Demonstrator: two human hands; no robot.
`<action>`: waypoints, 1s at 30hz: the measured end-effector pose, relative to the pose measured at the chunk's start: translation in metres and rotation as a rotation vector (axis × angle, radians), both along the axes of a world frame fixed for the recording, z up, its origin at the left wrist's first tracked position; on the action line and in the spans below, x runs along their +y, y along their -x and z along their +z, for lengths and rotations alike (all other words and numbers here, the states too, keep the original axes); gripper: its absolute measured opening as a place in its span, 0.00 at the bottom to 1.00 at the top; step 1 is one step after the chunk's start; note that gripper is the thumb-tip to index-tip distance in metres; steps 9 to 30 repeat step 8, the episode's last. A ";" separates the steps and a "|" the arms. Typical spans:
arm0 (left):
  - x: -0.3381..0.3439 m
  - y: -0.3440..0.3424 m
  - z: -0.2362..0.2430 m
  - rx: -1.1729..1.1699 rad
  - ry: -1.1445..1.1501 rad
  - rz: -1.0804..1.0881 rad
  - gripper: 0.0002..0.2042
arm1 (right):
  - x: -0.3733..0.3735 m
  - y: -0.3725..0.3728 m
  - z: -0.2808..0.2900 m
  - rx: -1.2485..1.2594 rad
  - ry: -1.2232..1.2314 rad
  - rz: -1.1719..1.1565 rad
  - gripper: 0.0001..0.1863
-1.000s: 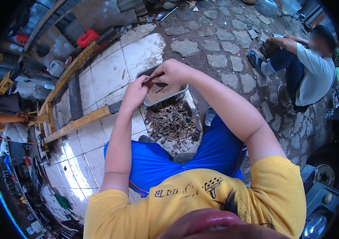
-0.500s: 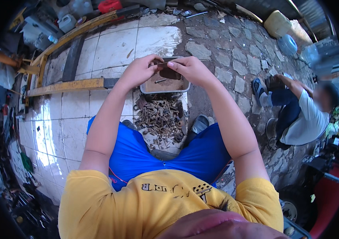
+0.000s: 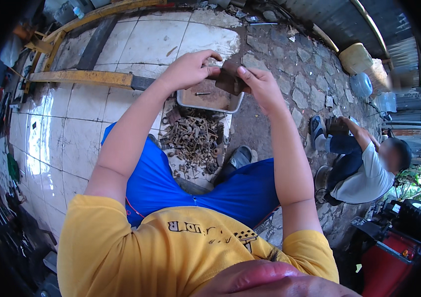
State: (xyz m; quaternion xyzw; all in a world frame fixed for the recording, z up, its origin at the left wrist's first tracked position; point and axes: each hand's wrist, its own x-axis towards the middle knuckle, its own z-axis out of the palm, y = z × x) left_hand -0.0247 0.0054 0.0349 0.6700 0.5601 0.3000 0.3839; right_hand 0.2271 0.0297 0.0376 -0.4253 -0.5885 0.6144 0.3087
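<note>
Both my hands hold one dark rusty metal piece (image 3: 228,77) up over a shallow grey metal tray (image 3: 205,101). My left hand (image 3: 186,70) pinches its left edge with thumb and fingers. My right hand (image 3: 261,85) grips its right side. A single bolt lies in the tray. Nearer to me, between my knees, a heap of rusty bolts and nuts (image 3: 194,142) is spread on the floor.
A yellow metal beam (image 3: 84,77) lies across the white floor tiles at the left. Another person (image 3: 364,166) crouches on the stone paving at the right. A yellowish canister (image 3: 356,57) and a blue jug (image 3: 362,84) stand at the far right. A red machine (image 3: 393,245) is at the lower right.
My head has turned, so the view has swung and the tray and heap sit more centrally. My hands stay together over the tray, and the dark piece between them shows more clearly.
</note>
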 end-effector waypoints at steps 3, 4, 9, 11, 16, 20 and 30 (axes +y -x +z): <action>-0.002 0.002 0.009 0.076 -0.059 0.029 0.15 | 0.002 0.000 0.011 0.030 -0.014 -0.028 0.26; -0.005 -0.005 0.008 0.090 -0.066 0.010 0.15 | 0.001 -0.001 0.009 -0.071 -0.066 -0.020 0.26; 0.004 0.007 -0.006 -0.006 0.011 0.004 0.18 | -0.006 -0.005 0.012 0.033 -0.004 0.000 0.26; 0.004 0.007 -0.006 -0.006 0.011 0.004 0.18 | -0.006 -0.005 0.012 0.033 -0.004 0.000 0.26; 0.004 0.007 -0.006 -0.006 0.011 0.004 0.18 | -0.006 -0.005 0.012 0.033 -0.004 0.000 0.26; 0.004 0.007 -0.006 -0.006 0.011 0.004 0.18 | -0.006 -0.005 0.012 0.033 -0.004 0.000 0.26; 0.004 0.007 -0.006 -0.006 0.011 0.004 0.18 | -0.006 -0.005 0.012 0.033 -0.004 0.000 0.26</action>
